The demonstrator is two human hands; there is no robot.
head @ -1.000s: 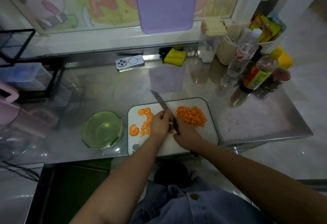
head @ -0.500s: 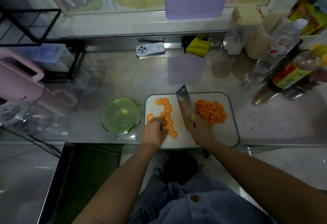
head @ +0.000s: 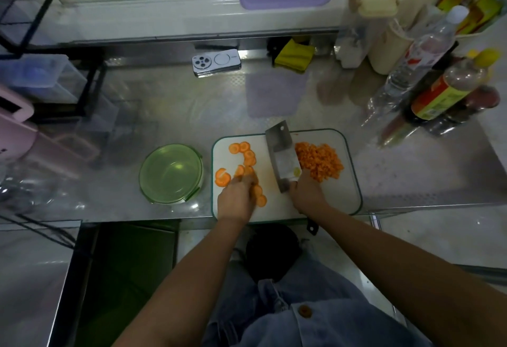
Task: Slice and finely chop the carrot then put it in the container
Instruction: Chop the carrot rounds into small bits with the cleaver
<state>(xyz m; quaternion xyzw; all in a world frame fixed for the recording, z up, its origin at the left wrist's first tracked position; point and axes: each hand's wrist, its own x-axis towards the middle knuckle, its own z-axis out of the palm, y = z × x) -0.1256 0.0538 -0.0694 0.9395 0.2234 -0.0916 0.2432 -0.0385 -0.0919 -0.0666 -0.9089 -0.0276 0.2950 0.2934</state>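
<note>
A white cutting board (head: 337, 201) lies at the counter's front edge. Round carrot slices (head: 248, 154) are scattered over its left half. A heap of finely chopped carrot (head: 319, 160) sits on its right half. My right hand (head: 307, 196) grips the handle of a cleaver (head: 282, 159), whose broad blade lies tilted beside the chopped heap. My left hand (head: 237, 200) rests its fingertips on the slices near the board's middle; the fingers are blurred. The green glass container (head: 171, 174) stands empty just left of the board.
A phone (head: 216, 62) and a yellow cloth (head: 295, 55) lie at the back of the steel counter. Several bottles (head: 444, 91) and jars crowd the back right. A pink appliance (head: 13, 130) and a black wire rack stand at the left.
The cleaver has turned from edge-down between my hands to its flat side showing beside the chopped heap. My left hand has slid left onto the slices. The view shifted left.
</note>
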